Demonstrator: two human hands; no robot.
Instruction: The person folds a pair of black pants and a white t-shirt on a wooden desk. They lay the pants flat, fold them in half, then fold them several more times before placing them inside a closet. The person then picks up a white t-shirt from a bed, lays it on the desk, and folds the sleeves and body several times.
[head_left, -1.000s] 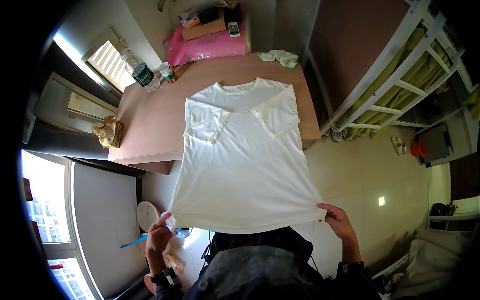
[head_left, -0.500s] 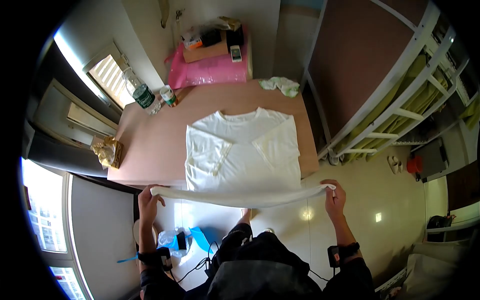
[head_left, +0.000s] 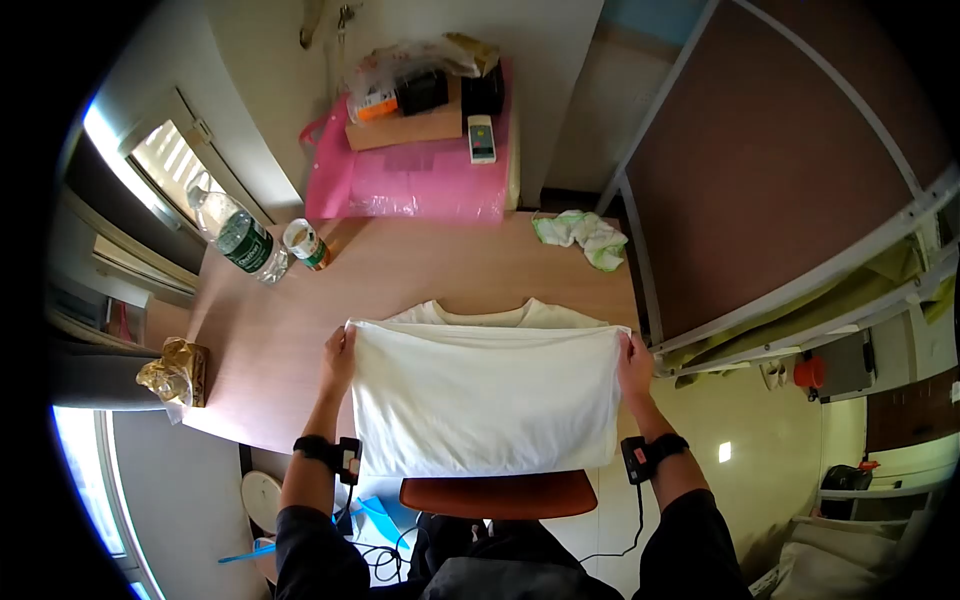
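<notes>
A white T-shirt (head_left: 485, 395) lies on the wooden table (head_left: 270, 330), its lower half doubled up over the upper half. Only the collar (head_left: 480, 315) shows beyond the folded hem. My left hand (head_left: 338, 358) grips the left corner of the hem near the shoulder. My right hand (head_left: 633, 360) grips the right corner, close to the table's right edge. Both wrists wear black bands. The sleeves are hidden under the folded layer.
At the table's back stand a plastic bottle (head_left: 238, 240), a small can (head_left: 305, 243) and a pink bag (head_left: 415, 180) carrying boxes and a phone. A crumpled cloth (head_left: 582, 235) lies back right, a gold packet (head_left: 172, 372) at left. A brown chair seat (head_left: 498, 495) sits below me. A bunk-bed frame (head_left: 780, 290) stands to the right.
Both hands carried the shirt's bottom hem up from off the table edge and laid it forward over the chest. The sleeves are now covered, and the camera moved closer to the table.
</notes>
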